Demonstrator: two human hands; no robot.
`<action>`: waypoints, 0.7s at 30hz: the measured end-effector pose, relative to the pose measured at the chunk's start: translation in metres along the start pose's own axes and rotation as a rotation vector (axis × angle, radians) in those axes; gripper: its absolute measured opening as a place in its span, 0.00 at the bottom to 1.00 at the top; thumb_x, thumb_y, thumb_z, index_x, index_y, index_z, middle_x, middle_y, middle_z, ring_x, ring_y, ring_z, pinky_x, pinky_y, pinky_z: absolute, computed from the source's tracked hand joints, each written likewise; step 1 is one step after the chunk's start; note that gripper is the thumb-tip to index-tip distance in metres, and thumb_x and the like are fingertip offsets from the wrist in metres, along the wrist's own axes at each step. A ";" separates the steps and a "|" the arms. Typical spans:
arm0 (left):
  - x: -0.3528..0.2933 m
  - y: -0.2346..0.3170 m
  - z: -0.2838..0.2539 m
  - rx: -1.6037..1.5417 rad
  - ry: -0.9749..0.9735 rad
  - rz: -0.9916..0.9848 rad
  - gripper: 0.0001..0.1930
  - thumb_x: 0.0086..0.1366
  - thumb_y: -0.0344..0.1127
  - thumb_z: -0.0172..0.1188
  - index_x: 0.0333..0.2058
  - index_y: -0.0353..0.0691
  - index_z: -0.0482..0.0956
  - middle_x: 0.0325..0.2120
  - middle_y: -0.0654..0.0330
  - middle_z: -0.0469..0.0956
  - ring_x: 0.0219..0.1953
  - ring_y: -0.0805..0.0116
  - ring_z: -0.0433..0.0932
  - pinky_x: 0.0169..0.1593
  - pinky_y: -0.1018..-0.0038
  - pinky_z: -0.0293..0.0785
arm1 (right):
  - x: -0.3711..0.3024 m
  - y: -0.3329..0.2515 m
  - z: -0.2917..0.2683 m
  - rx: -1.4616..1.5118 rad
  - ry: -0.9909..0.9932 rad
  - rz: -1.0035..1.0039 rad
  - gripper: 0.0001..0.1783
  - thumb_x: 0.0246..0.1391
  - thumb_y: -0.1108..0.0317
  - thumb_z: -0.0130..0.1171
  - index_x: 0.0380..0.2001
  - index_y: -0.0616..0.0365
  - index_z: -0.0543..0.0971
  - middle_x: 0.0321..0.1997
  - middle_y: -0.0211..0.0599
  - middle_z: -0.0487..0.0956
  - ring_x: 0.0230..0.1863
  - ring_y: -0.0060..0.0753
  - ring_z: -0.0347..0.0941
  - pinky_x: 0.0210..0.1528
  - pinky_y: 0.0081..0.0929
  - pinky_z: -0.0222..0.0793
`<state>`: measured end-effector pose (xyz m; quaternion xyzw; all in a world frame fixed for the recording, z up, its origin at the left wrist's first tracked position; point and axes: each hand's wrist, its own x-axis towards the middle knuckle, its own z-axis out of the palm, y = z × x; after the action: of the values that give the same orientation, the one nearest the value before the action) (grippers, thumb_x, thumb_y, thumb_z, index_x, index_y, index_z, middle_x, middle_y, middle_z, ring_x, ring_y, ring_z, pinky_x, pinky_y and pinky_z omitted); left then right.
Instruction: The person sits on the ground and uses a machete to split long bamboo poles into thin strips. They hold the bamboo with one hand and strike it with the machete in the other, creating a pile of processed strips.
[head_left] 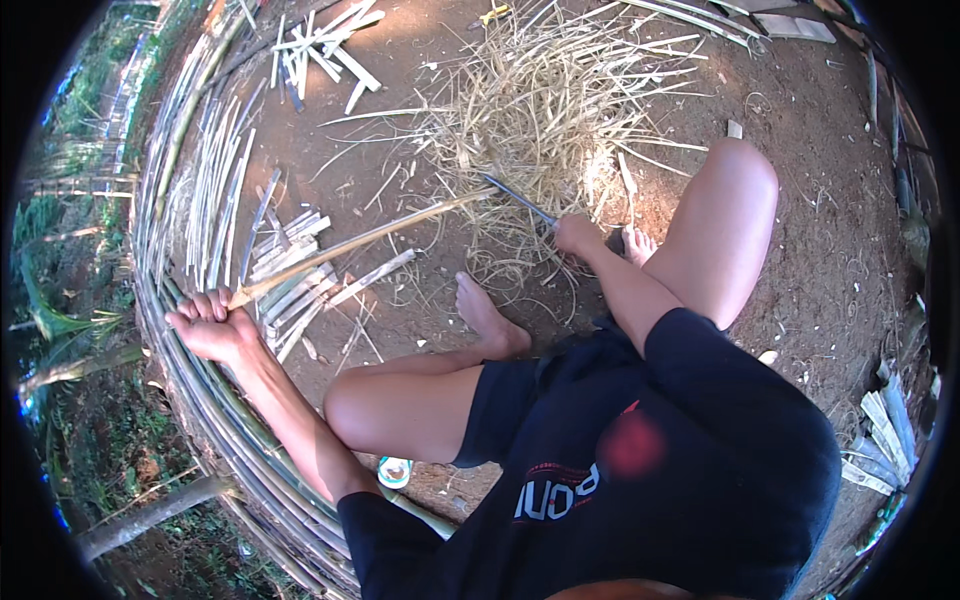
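Observation:
My left hand (213, 325), out at the left, is closed round the end of a long bamboo strip (360, 240). The strip runs up and to the right across the ground, its far end by a heap of pale curly shavings (550, 120). In my right hand (578, 236), in front of my body, is a knife (520, 197) with a narrow dark blade. The blade points up and left, its tip close to the strip's far end; I cannot tell if they touch. My right fingers hide the knife's handle.
Short split bamboo pieces (285, 255) lie under the strip. Thin slats (215, 190) rest by long poles (260, 450) along the left edge. Loose sticks (325, 50) lie at the far left, and a small yellow-handled tool (490, 17) beyond the shavings. A round tin (394, 471) stands by my left thigh.

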<state>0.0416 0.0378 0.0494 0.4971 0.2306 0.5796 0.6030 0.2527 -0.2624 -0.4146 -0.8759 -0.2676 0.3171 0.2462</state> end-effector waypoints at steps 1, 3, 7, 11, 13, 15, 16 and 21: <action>0.001 0.007 -0.014 0.006 0.077 0.022 0.23 0.73 0.53 0.35 0.20 0.48 0.57 0.10 0.70 0.50 0.11 0.77 0.47 0.18 0.78 0.53 | -0.009 -0.022 -0.019 0.113 -0.127 0.125 0.15 0.50 0.61 0.55 0.32 0.64 0.77 0.20 0.43 0.78 0.17 0.37 0.76 0.20 0.35 0.74; 0.004 0.010 -0.032 0.050 0.041 0.008 0.23 0.71 0.56 0.37 0.22 0.46 0.61 0.14 0.67 0.56 0.17 0.72 0.56 0.27 0.72 0.63 | -0.029 -0.049 -0.032 0.314 -0.246 0.237 0.16 0.49 0.60 0.56 0.32 0.64 0.77 0.20 0.43 0.78 0.17 0.36 0.76 0.19 0.34 0.73; 0.001 -0.011 -0.012 0.061 -0.005 -0.059 0.19 0.72 0.50 0.39 0.32 0.39 0.64 0.25 0.61 0.63 0.30 0.65 0.63 0.47 0.64 0.65 | -0.056 -0.075 -0.033 0.479 -0.193 0.132 0.13 0.48 0.64 0.54 0.31 0.65 0.76 0.18 0.47 0.76 0.18 0.41 0.75 0.24 0.37 0.72; 0.004 -0.014 -0.017 0.069 -0.039 -0.045 0.15 0.73 0.43 0.37 0.38 0.37 0.66 0.29 0.60 0.65 0.34 0.64 0.65 0.45 0.63 0.65 | -0.080 -0.111 -0.047 0.346 -0.170 -0.025 0.16 0.45 0.58 0.61 0.29 0.62 0.76 0.22 0.51 0.78 0.24 0.48 0.77 0.32 0.40 0.73; 0.005 -0.014 -0.017 0.030 -0.038 -0.036 0.13 0.73 0.42 0.40 0.37 0.39 0.67 0.29 0.61 0.66 0.33 0.65 0.65 0.46 0.65 0.65 | -0.106 -0.144 -0.060 0.420 -0.061 -0.205 0.17 0.46 0.57 0.61 0.29 0.62 0.77 0.24 0.53 0.78 0.27 0.51 0.77 0.35 0.42 0.72; 0.001 -0.013 -0.010 0.022 -0.117 -0.022 0.14 0.73 0.44 0.40 0.35 0.40 0.68 0.28 0.62 0.65 0.32 0.66 0.65 0.45 0.66 0.65 | -0.116 -0.154 -0.061 0.429 -0.056 -0.297 0.17 0.48 0.57 0.59 0.28 0.63 0.77 0.25 0.54 0.77 0.30 0.55 0.76 0.37 0.43 0.72; -0.004 -0.015 -0.004 -0.023 -0.119 -0.036 0.15 0.73 0.45 0.40 0.32 0.41 0.67 0.26 0.63 0.64 0.30 0.68 0.63 0.43 0.68 0.63 | -0.117 -0.154 -0.060 0.411 -0.100 -0.304 0.17 0.49 0.58 0.56 0.27 0.64 0.76 0.25 0.55 0.77 0.30 0.57 0.75 0.38 0.44 0.72; -0.014 -0.015 0.007 -0.085 -0.134 -0.011 0.15 0.73 0.43 0.40 0.28 0.42 0.65 0.22 0.65 0.60 0.27 0.70 0.60 0.40 0.69 0.62 | -0.079 -0.102 -0.054 0.447 -0.366 0.175 0.14 0.49 0.61 0.55 0.26 0.64 0.75 0.22 0.53 0.76 0.27 0.53 0.75 0.36 0.43 0.71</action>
<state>0.0511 0.0250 0.0347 0.5075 0.1678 0.5510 0.6409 0.2060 -0.2513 -0.2835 -0.7480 -0.1544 0.5408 0.3524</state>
